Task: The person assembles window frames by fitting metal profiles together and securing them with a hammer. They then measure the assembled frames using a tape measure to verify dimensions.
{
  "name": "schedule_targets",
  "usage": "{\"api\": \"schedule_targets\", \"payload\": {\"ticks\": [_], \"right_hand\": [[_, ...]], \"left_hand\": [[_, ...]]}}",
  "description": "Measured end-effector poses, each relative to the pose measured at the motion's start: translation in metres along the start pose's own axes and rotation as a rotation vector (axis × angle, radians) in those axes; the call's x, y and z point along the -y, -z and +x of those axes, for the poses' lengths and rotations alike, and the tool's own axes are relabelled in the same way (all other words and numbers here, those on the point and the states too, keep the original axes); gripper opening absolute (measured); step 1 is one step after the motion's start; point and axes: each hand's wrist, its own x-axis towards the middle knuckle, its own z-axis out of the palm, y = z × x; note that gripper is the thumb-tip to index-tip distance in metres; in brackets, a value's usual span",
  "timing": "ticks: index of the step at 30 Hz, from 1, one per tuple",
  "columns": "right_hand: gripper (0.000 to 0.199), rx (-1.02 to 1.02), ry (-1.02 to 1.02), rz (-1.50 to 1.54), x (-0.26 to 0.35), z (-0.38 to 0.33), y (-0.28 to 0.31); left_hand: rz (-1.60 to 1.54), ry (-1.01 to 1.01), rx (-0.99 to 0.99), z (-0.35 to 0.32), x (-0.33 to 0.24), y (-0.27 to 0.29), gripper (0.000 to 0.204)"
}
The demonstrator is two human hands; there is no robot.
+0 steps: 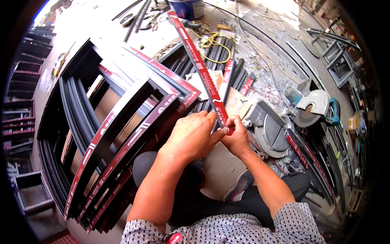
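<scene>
While both bare hands meet near the centre, a long, straight, narrow bar (pixel 199 65) runs up and away from them; its flat face is covered in glossy red film with white print, and its edge is dark. Its near end is at the fingertips. The left hand (pixel 189 135) has its fingers curled together against the bar, thumb bent toward the end; the undersides of these fingers are hidden. The right hand (pixel 237 139) pinches the same end between thumb and bent forefinger, its other fingers folded in.

On the left stand stacked rectangular frames (pixel 122 150), smooth and dark, their faces banded with the same red film; the fisheye lens bows their edges. Beyond the hands lie dark lengths of profile (pixel 239 73), square-edged and bundled, with a loose yellow cord (pixel 211 42) looped over them. To the right sits a cutting saw (pixel 313 107) with a round toothed blade, pale guard and teal housing, beside a rounded grey metal base (pixel 271 136).

The floor (pixel 270 53) is grey, dusty and strewn with pale debris. A blue bucket (pixel 187 9) stands at the top, in bright light; more dark frames (pixel 22 118) line the far left.
</scene>
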Motion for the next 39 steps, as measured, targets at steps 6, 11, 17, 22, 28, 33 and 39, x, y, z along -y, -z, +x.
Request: {"api": "schedule_targets", "payload": {"ticks": [6,11,17,22,28,33,39], "right_hand": [[0.036,0.082,0.069,-0.017,0.044,0.028,-0.004],[0.031,0.157,0.274,-0.126,0.093,0.074,-0.021],[0.05,0.302,0.183,-0.177,0.149,0.133,-0.054],[0.051,0.343,0.289,-0.413,0.182,0.166,-0.103],[0.043,0.368,0.359,-0.559,0.199,0.197,-0.158],[0.036,0.359,0.367,-0.602,0.205,0.213,-0.2],[0.035,0.323,0.368,-0.628,0.207,0.222,-0.237]], "left_hand": [[-0.108,0.055,-0.305,-0.003,0.018,0.026,0.036],[-0.179,0.221,-0.748,-0.009,0.038,0.037,0.035],[-0.084,0.443,-0.976,-0.017,0.082,0.05,0.046],[0.007,0.714,-0.95,-0.052,0.13,0.057,0.053],[0.056,0.895,-0.788,-0.069,0.158,0.059,0.055],[0.144,0.867,-0.763,-0.068,0.154,0.061,0.049],[0.147,0.829,-0.799,-0.069,0.157,0.058,0.045]]}}
